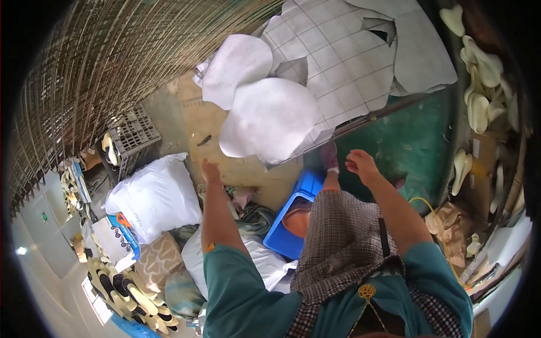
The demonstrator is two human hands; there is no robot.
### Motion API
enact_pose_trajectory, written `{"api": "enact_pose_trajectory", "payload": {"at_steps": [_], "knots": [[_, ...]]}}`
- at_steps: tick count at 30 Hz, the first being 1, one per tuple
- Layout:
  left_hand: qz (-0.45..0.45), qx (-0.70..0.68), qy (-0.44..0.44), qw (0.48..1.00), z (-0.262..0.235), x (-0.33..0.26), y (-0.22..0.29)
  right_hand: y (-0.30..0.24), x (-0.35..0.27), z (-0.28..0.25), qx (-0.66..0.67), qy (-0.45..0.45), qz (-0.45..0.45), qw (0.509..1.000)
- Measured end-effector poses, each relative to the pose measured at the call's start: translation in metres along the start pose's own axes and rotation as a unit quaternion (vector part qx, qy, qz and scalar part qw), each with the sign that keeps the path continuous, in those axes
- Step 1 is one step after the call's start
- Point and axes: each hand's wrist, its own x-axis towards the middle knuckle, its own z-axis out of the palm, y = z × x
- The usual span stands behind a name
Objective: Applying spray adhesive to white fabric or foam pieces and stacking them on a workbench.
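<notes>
My left hand [211,171] is held out in front of me, seen small, its fingers a little apart and nothing visible in it. To the right my right hand [361,164] hovers in the air with loosely bent fingers, and no object shows in it. Ahead of both hands lies a wire-grid frame [322,70] covered with large white sheets of irregular outline. Two rounded white sheets, a nearer one [269,118] and a farther one [234,65], overhang its left end. Neither hand touches them. My right hand is nearest the frame's front edge.
A blue bin [274,239] with brown pieces inside stands beside my legs. Left of it are a full white sack [155,197] and a grey plastic crate [133,135]. Stacked wire racks [90,67] rise at far left. Shoe-shaped pale pieces [478,112] line the right side.
</notes>
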Motion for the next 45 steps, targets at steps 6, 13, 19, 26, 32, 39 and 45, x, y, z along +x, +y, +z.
{"api": "enact_pose_trajectory", "payload": {"at_steps": [6,13,19,26,32,39,45], "knots": [[-0.188,-0.363,-0.108,0.906,0.117,-0.074,0.157,-0.052,-0.120,-0.182,-0.040,0.151,-0.127,0.980],[-0.017,-0.368,-0.364,0.855,0.140,-0.229,0.482,-0.088,-0.398,-0.392,-0.284,0.586,-0.451,0.611],[0.543,-0.325,-0.296,0.716,0.080,-0.472,0.724,0.028,-0.465,-0.620,-0.355,0.781,-0.208,0.469],[0.846,-0.097,-0.162,0.499,0.097,-0.673,0.822,0.031,-0.456,-0.628,-0.302,0.785,-0.200,0.503],[0.862,0.059,-0.106,0.492,0.150,-0.740,0.858,0.047,-0.485,-0.664,-0.133,0.742,-0.137,0.642],[0.845,0.077,-0.128,0.514,0.150,-0.741,0.883,0.062,-0.615,-0.571,0.000,0.583,-0.433,0.687],[0.797,-0.096,-0.161,0.575,0.124,-0.673,0.852,0.053,-0.680,-0.453,0.171,0.345,-0.527,0.758]]}}
